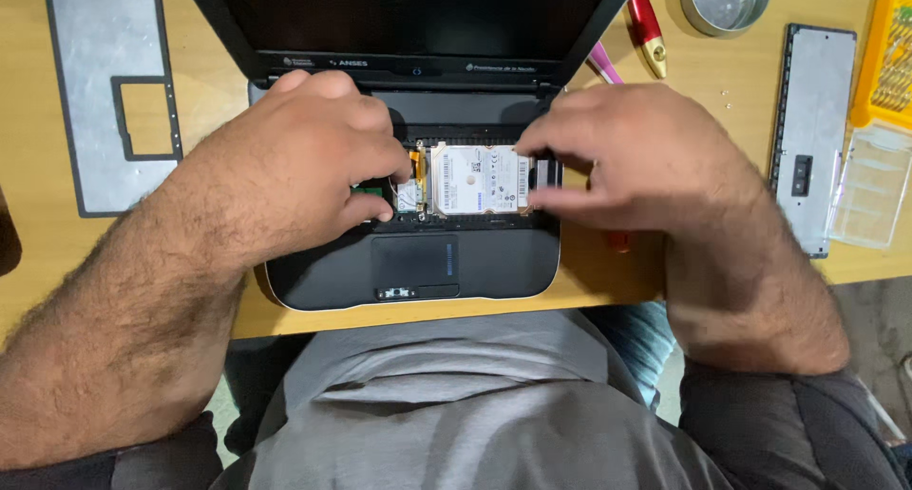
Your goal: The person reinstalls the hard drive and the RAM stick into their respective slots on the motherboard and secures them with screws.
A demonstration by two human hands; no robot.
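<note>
Both forearms bare, sleeves pushed up near the elbows. Left forearm slanting in from lower left, up and to the right, wrist nearly straight. Left hand (304, 162) palm down, knuckles raised, fingers curled downward and bunched, tips pressing low at the right side of the hand; thumb tucked under, mostly hidden. Right forearm rising from lower right, wrist bent inward. Right hand (636, 158) palm down, fingers stretched leftward, index above and thumb below, pinched with a narrow gap. Hands level with each other, close, not touching. Grip contents not clear for either hand.
</note>
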